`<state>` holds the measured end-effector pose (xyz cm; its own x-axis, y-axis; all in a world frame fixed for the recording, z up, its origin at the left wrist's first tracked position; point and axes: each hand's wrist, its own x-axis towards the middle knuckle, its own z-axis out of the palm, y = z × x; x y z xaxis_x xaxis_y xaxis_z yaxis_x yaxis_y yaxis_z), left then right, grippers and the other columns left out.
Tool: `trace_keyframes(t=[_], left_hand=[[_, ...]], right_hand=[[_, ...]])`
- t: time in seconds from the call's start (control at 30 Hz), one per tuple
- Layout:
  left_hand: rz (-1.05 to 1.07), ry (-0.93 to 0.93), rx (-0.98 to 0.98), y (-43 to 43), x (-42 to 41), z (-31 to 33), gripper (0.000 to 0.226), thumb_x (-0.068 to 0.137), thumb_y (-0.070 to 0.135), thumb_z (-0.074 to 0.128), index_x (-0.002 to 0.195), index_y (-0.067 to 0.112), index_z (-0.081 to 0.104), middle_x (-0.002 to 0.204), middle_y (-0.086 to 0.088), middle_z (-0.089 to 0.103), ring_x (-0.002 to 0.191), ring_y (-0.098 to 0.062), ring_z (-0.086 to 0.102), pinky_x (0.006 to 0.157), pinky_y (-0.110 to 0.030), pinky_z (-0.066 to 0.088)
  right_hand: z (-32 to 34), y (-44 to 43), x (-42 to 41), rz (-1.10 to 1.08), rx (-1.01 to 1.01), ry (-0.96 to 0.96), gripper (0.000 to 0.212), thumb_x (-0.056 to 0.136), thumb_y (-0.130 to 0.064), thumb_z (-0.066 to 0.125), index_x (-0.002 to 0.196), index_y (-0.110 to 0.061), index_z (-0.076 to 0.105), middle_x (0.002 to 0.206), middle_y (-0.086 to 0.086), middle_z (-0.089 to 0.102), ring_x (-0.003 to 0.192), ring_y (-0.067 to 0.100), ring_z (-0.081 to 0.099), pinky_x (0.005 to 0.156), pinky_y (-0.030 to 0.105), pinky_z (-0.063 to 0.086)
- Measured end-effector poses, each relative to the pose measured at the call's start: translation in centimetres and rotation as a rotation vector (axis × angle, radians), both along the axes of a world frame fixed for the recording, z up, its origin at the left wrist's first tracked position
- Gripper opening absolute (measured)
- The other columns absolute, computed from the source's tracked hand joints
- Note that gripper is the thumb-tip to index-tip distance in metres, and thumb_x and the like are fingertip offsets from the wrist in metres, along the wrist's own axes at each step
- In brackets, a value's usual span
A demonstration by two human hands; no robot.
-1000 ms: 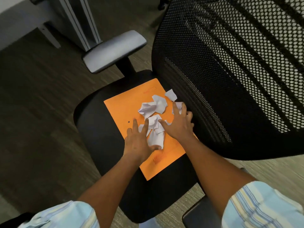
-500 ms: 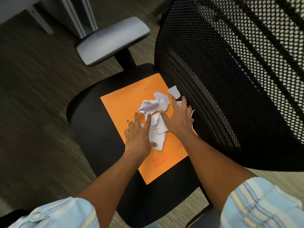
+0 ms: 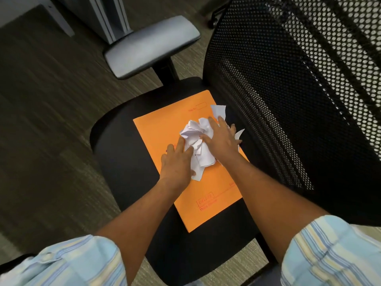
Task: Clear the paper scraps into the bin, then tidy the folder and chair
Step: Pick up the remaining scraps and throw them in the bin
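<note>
An orange folder (image 3: 165, 129) lies flat on the black seat of an office chair (image 3: 119, 141). Several white crumpled paper scraps (image 3: 195, 139) are bunched in a pile on the folder. My left hand (image 3: 177, 164) presses against the pile's left side, fingers spread. On the right side my right hand (image 3: 221, 139) lies over the pile, fingers spread and covering part of it. One loose scrap (image 3: 219, 110) lies beyond my right fingertips, another (image 3: 239, 134) sticks out to the right of that hand. No bin is in view.
The chair's black mesh backrest (image 3: 299, 89) rises close on the right. A grey armrest (image 3: 152, 46) stands at the far side of the seat. Grey furniture legs (image 3: 107, 15) stand on the carpet at the top left.
Both hands have drawn closer together, and the scattered scraps are now bunched into a tighter pile between them. The camera has moved nearer to the seat.
</note>
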<state>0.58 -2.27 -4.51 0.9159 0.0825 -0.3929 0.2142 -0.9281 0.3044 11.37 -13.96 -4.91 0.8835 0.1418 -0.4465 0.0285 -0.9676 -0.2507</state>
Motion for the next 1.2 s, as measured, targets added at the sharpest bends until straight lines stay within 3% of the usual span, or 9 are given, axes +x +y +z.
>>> trace_keyframes(t=[0.17, 0.37, 0.47, 0.53, 0.7, 0.8, 0.87, 0.97, 1.2], left_hand=[[0.027, 0.007, -0.017, -0.4, -0.3, -0.3, 0.061, 0.080, 0.025, 0.071, 0.133, 0.024, 0.042, 0.145, -0.007, 0.027, 0.120, -0.031, 0.032, 0.093, -0.040, 0.037], [0.124, -0.073, -0.217, -0.5, -1.6, -0.1, 0.065, 0.082, 0.002, 0.065, 0.139, 0.019, 0.038, 0.116, -0.013, 0.047, 0.106, -0.030, 0.043, 0.084, -0.035, 0.040], [0.172, -0.044, -0.306, -0.5, -2.0, 0.4, 0.077, 0.083, -0.002, 0.060, 0.147, 0.021, 0.024, 0.111, -0.011, 0.047, 0.103, -0.027, 0.046, 0.081, -0.031, 0.041], [0.232, -0.029, -0.383, -0.4, -2.0, 1.0, 0.083, 0.082, -0.002, 0.061, 0.148, 0.023, 0.019, 0.116, -0.012, 0.051, 0.106, -0.026, 0.049, 0.086, -0.036, 0.047], [0.416, -0.106, -0.525, -0.6, -2.6, 2.8, 0.060, 0.081, 0.002, 0.059, 0.134, 0.021, 0.036, 0.105, -0.007, 0.060, 0.085, -0.018, 0.057, 0.067, -0.039, 0.055], [0.523, -0.063, -0.502, -0.8, -3.0, 3.5, 0.048, 0.081, -0.004, 0.056, 0.121, 0.019, 0.044, 0.090, 0.000, 0.051, 0.067, -0.010, 0.051, 0.057, -0.042, 0.057], [0.572, -0.049, -0.520, -0.8, -3.3, 4.0, 0.041, 0.080, -0.006, 0.055, 0.114, 0.017, 0.051, 0.092, 0.002, 0.050, 0.067, -0.009, 0.050, 0.047, -0.031, 0.049], [0.615, -0.069, -0.530, -0.6, -3.8, 5.0, 0.026, 0.077, -0.004, 0.057, 0.090, 0.019, 0.057, 0.091, -0.001, 0.057, 0.066, -0.009, 0.051, 0.045, -0.022, 0.036], [0.646, -0.174, -0.534, 1.2, -5.9, 7.7, 0.026, 0.072, -0.006, 0.056, 0.088, 0.011, 0.066, 0.088, -0.007, 0.063, 0.072, -0.017, 0.055, 0.045, -0.020, 0.034]], right_hand=[[0.3, 0.4, -0.8, -0.038, 0.073, -0.078, 0.054, 0.095, -0.032, 0.056, 0.144, -0.025, 0.035, 0.148, -0.003, 0.038, 0.131, 0.031, 0.029, 0.101, 0.066, 0.033], [-0.3, -0.2, -2.3, -0.046, 0.176, -0.280, 0.042, 0.089, -0.004, 0.061, 0.129, -0.014, 0.055, 0.122, 0.005, 0.061, 0.114, 0.029, 0.043, 0.086, 0.041, 0.046], [0.0, -0.2, -3.0, -0.092, 0.317, -0.294, 0.036, 0.089, 0.004, 0.057, 0.122, -0.011, 0.060, 0.116, 0.007, 0.062, 0.113, 0.027, 0.041, 0.086, 0.038, 0.048], [0.3, -0.3, -3.2, -0.082, 0.338, -0.306, 0.034, 0.088, 0.004, 0.057, 0.120, -0.009, 0.061, 0.115, 0.008, 0.062, 0.112, 0.026, 0.041, 0.087, 0.037, 0.048], [1.6, -0.7, -3.6, -0.091, 0.325, -0.369, 0.034, 0.086, 0.006, 0.060, 0.117, -0.009, 0.062, 0.108, 0.007, 0.062, 0.108, 0.025, 0.042, 0.082, 0.031, 0.048], [2.6, -1.0, -4.2, -0.085, 0.321, -0.414, 0.036, 0.084, 0.009, 0.061, 0.116, -0.008, 0.063, 0.105, 0.008, 0.062, 0.105, 0.024, 0.042, 0.077, 0.026, 0.044], [3.4, -1.1, -4.6, -0.086, 0.326, -0.441, 0.035, 0.083, 0.011, 0.060, 0.113, -0.007, 0.063, 0.103, 0.008, 0.061, 0.103, 0.024, 0.042, 0.076, 0.025, 0.042], [4.8, -1.2, -5.1, -0.113, 0.320, -0.476, 0.033, 0.082, 0.012, 0.059, 0.110, -0.006, 0.063, 0.100, 0.009, 0.061, 0.103, 0.024, 0.042, 0.076, 0.027, 0.045], [7.5, -0.3, -7.2, -0.091, 0.335, -0.509, 0.027, 0.085, 0.010, 0.055, 0.103, -0.007, 0.064, 0.097, 0.007, 0.060, 0.099, 0.020, 0.039, 0.074, 0.019, 0.034]])
